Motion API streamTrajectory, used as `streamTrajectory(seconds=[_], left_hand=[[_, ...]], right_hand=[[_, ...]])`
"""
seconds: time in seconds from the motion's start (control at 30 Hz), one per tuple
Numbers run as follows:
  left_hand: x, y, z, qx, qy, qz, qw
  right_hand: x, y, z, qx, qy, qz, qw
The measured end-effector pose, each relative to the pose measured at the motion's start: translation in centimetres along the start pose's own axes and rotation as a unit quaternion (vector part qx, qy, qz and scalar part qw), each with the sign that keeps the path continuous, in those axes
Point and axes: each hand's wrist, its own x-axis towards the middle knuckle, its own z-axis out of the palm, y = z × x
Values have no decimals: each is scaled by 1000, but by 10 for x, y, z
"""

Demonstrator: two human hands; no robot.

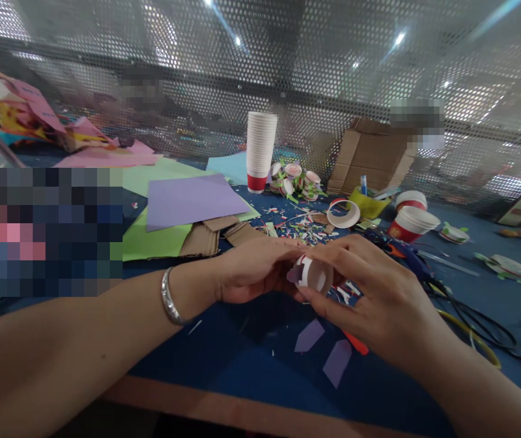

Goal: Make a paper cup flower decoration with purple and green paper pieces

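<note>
A small white and red cut-down paper cup [318,277] is held between my two hands above the blue table, its hollow side facing me. Dark purple paper [294,274] shows at its left side. My right hand [374,298] grips the cup with thumb below and fingers over the top. From the left, my left hand [254,271] closes on the cup's other side, its fingertips partly hidden. Beneath, two pointed purple paper pieces [310,336] lie on the table, and a red object [355,342] lies partly under my right hand.
A tall stack of paper cups [260,149] stands behind, beside finished-looking paper turtles [293,176] and scattered paper scraps. Purple [192,198] and green sheets lie left. On the right are a blue glue gun [409,258], black cables [475,322], more cups [411,224] and cardboard [370,158].
</note>
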Motion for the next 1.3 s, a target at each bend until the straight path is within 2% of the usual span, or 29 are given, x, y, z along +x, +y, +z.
streamTrajectory(seconds=[0.37, 0.7, 1.3], left_hand=[[-2, 5, -1, -6, -7, -30, 1000], [-4, 5, -1, 40, -18, 6, 999], [-10, 4, 6, 179, 37, 34, 983]], right_hand=[[-1, -2, -3, -2, -12, -7, 1000], [0, 2, -1, -12, -8, -12, 1000], [-2, 2, 4, -29, -12, -24, 999]])
